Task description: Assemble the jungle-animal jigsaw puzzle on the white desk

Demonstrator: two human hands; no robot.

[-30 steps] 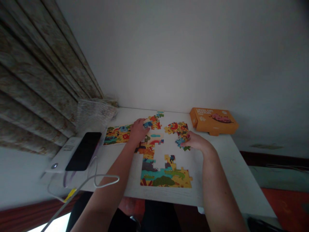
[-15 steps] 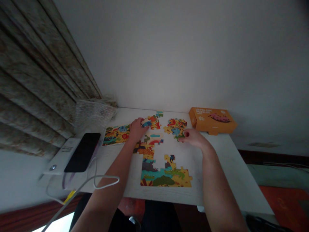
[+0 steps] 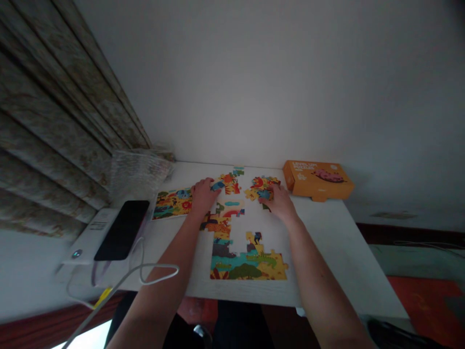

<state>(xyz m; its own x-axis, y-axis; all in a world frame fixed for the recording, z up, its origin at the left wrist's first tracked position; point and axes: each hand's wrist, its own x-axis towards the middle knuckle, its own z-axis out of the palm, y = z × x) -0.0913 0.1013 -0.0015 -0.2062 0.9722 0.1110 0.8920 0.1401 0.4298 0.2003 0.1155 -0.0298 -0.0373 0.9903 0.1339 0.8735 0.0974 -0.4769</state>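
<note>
My left hand (image 3: pixel 204 198) is closed at the thumb and fingertips on the edge of a puzzle piece (image 3: pixel 218 185) with a blue patch, beside an orange-and-red group of pieces (image 3: pixel 232 183). My right hand (image 3: pixel 280 202) curls over a cluster of colourful pieces (image 3: pixel 257 183), thumb and fingers bracketing a blue puzzle piece (image 3: pixel 265 194); the palm hides part of the cluster. Nearer me lies a joined puzzle section (image 3: pixel 247 269) with a crocodile and a bush. It runs up its left side to giraffe-patterned pieces (image 3: pixel 220 224) and a pale rainbow piece (image 3: pixel 232 207).
A reference picture (image 3: pixel 170 203) lies left of my left hand. An orange puzzle box (image 3: pixel 319 180) stands at the back right. On the left are a black phone (image 3: pixel 123 230) on a white box (image 3: pixel 89 232), a white cable (image 3: pixel 160 271) and bubble wrap (image 3: pixel 140 174).
My right hand has moved left and up from the cluster's lower right edge to over its pieces. My left hand has stayed at nearly the same spot, on the blue-patched piece.
</note>
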